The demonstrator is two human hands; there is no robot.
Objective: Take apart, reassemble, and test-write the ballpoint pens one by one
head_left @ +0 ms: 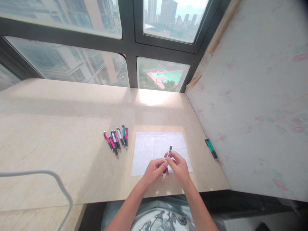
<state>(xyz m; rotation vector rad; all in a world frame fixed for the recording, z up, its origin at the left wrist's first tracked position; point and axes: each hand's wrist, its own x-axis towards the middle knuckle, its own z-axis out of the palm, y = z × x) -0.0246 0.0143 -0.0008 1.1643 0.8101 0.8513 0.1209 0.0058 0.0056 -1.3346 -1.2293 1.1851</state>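
Between my two hands is a pen with a dark clip end up and its tip pointing down toward me. My left hand pinches it near the lower part, fingers curled. Higher on the barrel, my right hand grips it between thumb and fingers. Both hands are over the near part of a white sheet of paper, which has rows of small writing along its far edge. My fingers hide the middle of the pen.
Several pink, purple, white and blue pens lie left of the paper. Green pens rest by the papered wall at right. A grey cable curves over the left of the tabletop. Windows stand behind.
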